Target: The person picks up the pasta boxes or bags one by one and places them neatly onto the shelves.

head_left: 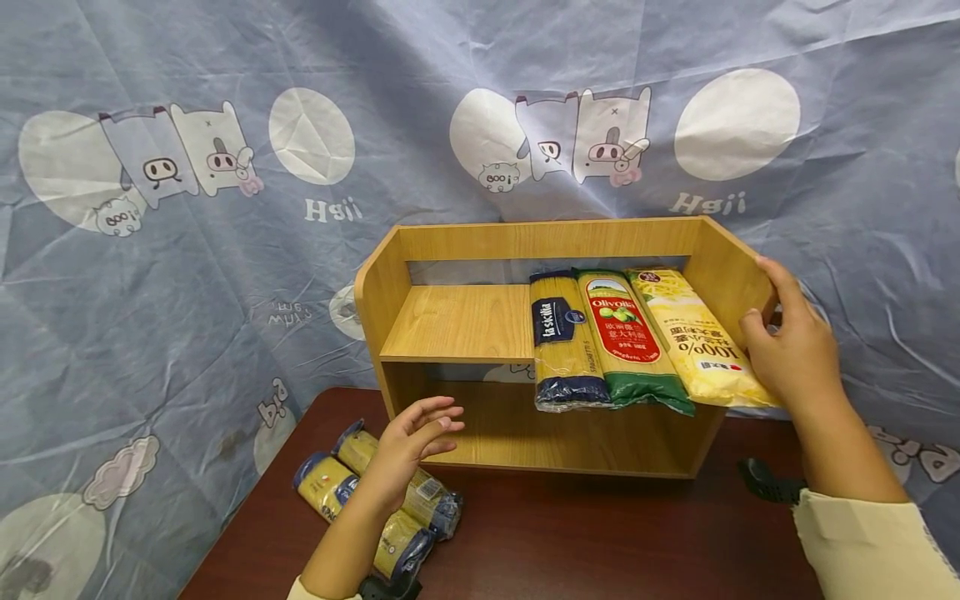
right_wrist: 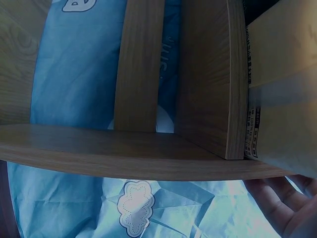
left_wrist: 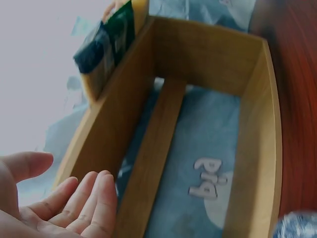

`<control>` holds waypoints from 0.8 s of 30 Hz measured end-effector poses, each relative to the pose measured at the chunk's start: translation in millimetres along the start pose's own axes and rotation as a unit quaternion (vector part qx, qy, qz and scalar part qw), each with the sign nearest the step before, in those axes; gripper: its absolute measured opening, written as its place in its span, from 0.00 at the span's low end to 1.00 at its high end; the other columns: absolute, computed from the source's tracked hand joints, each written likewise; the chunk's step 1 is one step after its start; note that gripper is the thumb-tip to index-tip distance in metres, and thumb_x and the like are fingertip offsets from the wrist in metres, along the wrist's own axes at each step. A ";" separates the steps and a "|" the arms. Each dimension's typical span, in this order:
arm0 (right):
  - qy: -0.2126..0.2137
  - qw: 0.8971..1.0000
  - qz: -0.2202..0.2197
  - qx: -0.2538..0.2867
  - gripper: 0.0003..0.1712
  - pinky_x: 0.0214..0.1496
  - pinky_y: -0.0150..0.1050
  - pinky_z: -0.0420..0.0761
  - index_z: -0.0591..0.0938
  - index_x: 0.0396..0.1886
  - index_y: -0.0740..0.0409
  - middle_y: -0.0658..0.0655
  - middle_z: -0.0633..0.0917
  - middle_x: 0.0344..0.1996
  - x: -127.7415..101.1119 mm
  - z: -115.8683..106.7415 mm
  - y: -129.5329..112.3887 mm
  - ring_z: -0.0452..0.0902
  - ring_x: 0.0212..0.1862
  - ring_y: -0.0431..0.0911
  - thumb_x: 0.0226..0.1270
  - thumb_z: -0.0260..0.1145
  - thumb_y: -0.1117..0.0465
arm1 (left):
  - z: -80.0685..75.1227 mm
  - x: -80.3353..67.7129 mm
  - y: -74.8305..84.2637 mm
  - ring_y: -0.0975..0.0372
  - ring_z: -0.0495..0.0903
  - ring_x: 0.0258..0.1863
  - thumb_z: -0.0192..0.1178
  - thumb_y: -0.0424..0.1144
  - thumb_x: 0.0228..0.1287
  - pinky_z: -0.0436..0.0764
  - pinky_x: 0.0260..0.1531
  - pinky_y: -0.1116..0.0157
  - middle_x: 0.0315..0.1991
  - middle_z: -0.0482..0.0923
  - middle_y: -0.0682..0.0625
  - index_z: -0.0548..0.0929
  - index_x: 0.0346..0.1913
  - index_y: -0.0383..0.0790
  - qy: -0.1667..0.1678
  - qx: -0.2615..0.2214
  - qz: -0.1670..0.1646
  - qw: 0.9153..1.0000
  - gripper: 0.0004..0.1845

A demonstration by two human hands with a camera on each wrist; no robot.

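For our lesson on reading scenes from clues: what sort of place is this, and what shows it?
Probably a staged tabletop setup rather than a real kitchen or shop: a cartoon-pig cloth backdrop hangs behind a dark wooden table, on which a small wooden shelf holds three pasta packets.

A blue-grey cloth (head_left: 225, 275) printed with cartoon pigs and pale circles hangs behind a dark brown table (head_left: 600, 533).
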State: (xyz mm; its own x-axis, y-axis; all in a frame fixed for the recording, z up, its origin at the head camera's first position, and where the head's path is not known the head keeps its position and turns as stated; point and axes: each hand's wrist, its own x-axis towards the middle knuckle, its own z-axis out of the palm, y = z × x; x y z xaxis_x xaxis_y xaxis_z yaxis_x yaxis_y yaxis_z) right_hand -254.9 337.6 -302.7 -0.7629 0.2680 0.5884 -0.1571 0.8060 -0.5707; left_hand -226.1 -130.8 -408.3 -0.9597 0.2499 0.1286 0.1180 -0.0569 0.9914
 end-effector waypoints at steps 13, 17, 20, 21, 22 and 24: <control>0.002 1.000 0.000 -0.002 0.39 0.49 0.67 0.68 0.56 0.80 0.31 0.74 0.76 0.56 0.7 1.9 0.6 0.76 0.57 0.73 0.72 0.48 0.59 | -33.7 -21.8 -29.2 0.56 0.81 0.56 0.54 0.37 0.76 0.82 0.57 0.52 0.63 0.77 0.40 0.73 0.67 0.38 0.097 0.035 -0.045 0.994 0.20; 0.002 1.000 0.003 -0.003 0.39 0.49 0.66 0.68 0.55 0.80 0.31 0.73 0.76 0.55 0.4 1.8 1.2 0.75 0.57 0.73 0.72 0.49 0.59 | -38.5 -27.1 -40.2 0.55 0.81 0.55 0.54 0.37 0.77 0.83 0.56 0.53 0.62 0.78 0.40 0.73 0.67 0.37 0.117 0.047 -0.052 0.991 0.20; 0.004 1.000 0.001 -0.003 0.39 0.49 0.66 0.68 0.56 0.80 0.31 0.74 0.76 0.55 0.0 1.8 1.3 0.76 0.57 0.73 0.71 0.49 0.59 | -43.2 -32.3 -48.6 0.55 0.82 0.55 0.53 0.36 0.76 0.83 0.54 0.53 0.61 0.79 0.40 0.73 0.67 0.36 0.127 0.044 -0.064 0.989 0.20; 0.004 1.000 -0.001 -0.004 0.39 0.49 0.66 0.68 0.56 0.80 0.31 0.74 0.77 0.55 -0.1 1.8 1.2 0.76 0.57 0.73 0.71 0.49 0.59 | -44.8 -34.4 -51.6 0.55 0.82 0.55 0.53 0.35 0.76 0.83 0.54 0.53 0.61 0.79 0.40 0.73 0.68 0.35 0.130 0.041 -0.068 0.988 0.21; 0.004 1.000 -0.002 -0.003 0.40 0.48 0.66 0.68 0.56 0.80 0.31 0.74 0.76 0.54 -0.2 1.8 1.2 0.76 0.57 0.73 0.71 0.49 0.60 | -46.6 -36.6 -54.8 0.54 0.82 0.55 0.53 0.35 0.76 0.84 0.53 0.53 0.61 0.79 0.39 0.73 0.68 0.35 0.133 0.042 -0.073 0.988 0.21; 0.005 1.000 -0.005 -0.005 0.40 0.47 0.65 0.68 0.56 0.80 0.32 0.73 0.77 0.52 0.0 2.1 0.9 0.76 0.56 0.73 0.71 0.49 0.60 | -50.3 -41.4 -61.3 0.52 0.82 0.56 0.53 0.35 0.76 0.84 0.53 0.52 0.62 0.79 0.37 0.72 0.69 0.33 0.138 0.042 -0.081 0.986 0.22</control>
State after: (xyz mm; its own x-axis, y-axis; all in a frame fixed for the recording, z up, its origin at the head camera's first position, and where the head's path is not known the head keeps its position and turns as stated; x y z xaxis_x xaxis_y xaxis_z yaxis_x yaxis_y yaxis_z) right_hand -256.3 337.2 -304.5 -0.7550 0.2645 0.6000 -0.1589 0.8139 -0.5588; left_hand -206.5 -186.3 -475.6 -0.9992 -0.0235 -0.0322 -0.0333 0.0461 0.9984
